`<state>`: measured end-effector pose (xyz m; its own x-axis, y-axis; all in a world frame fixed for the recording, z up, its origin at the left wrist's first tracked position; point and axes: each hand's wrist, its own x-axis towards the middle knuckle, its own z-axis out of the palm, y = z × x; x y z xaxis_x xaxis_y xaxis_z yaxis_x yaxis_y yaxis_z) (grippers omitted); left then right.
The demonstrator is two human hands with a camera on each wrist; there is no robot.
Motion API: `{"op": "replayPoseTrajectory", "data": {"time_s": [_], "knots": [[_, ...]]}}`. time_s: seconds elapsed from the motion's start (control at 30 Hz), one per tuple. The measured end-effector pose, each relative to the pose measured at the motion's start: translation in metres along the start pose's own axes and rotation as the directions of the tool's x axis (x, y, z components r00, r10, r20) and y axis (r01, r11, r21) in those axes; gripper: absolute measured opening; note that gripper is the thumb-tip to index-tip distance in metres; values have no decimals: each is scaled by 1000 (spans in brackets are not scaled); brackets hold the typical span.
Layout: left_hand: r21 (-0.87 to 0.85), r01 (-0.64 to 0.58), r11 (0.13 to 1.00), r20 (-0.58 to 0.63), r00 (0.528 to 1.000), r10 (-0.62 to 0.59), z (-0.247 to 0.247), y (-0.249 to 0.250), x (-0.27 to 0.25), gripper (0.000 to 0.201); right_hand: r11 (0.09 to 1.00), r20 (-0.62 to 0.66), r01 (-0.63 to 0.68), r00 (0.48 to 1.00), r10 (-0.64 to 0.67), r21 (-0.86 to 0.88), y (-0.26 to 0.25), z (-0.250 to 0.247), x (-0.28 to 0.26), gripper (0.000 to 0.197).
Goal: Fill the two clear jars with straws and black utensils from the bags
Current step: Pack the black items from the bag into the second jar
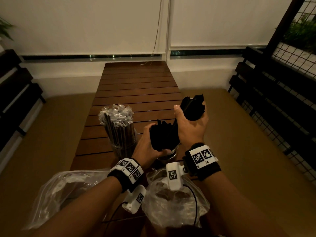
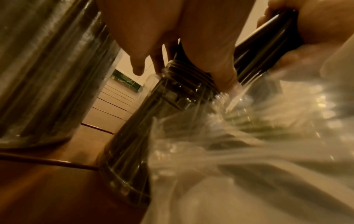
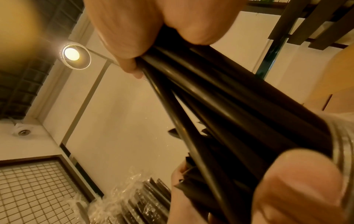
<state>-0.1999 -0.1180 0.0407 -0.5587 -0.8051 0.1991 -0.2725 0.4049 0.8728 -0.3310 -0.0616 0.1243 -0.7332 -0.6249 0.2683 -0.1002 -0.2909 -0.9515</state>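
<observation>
Your right hand (image 1: 191,124) is wrapped tight around a bundle of black utensils (image 1: 193,106), raised over the utensil jar (image 1: 171,153). Your left hand (image 1: 147,144) cups the utensils standing in that jar. The straw jar (image 1: 124,147) stands just left, full of wrapped straws (image 1: 119,124). Bags (image 1: 56,190) lie nearest you on the slatted table (image 1: 136,86).

A slatted wooden table (image 1: 140,86) is set lengthwise against a wall with white blinds (image 1: 85,23). A pull cord (image 1: 158,26) is hung above its far edge — dark benches (image 1: 266,93) and a wire grid (image 1: 294,53) are seen alongside.
</observation>
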Motion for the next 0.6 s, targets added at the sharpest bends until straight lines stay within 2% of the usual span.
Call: {"op": "replayPoseTrajectory", "data": {"time_s": [0.1, 0.2, 0.33, 0.43, 0.5, 0.6], "knots": [[23, -5, 1000, 46, 999, 4, -3, -4, 0, 110, 1000, -60, -1, 998, 0, -9, 4, 2, -1, 39], [-19, 29, 999, 135, 990, -26, -10, -12, 1, 118, 999, -70, 20, 997, -23, -36, 3, 4, -2, 34], [-101, 99, 990, 189, 979, -79, -15, -16, 1, 95, 997, -62, 45, 997, -49, -61, 1, 4, -2, 32], [-121, 123, 985, 198, 975, -97, -15, -17, 5, 94, 997, -46, 41, 998, -44, -59, 0, 2, -3, 34], [-92, 83, 992, 199, 978, -63, -17, -17, 11, 99, 997, -20, 65, 998, -66, -43, 0, 1, -5, 34], [-45, 8, 999, 181, 983, 0, -21, -3, 16, 85, 995, 61, 93, 994, -91, -35, -1, -1, -9, 32]]}}
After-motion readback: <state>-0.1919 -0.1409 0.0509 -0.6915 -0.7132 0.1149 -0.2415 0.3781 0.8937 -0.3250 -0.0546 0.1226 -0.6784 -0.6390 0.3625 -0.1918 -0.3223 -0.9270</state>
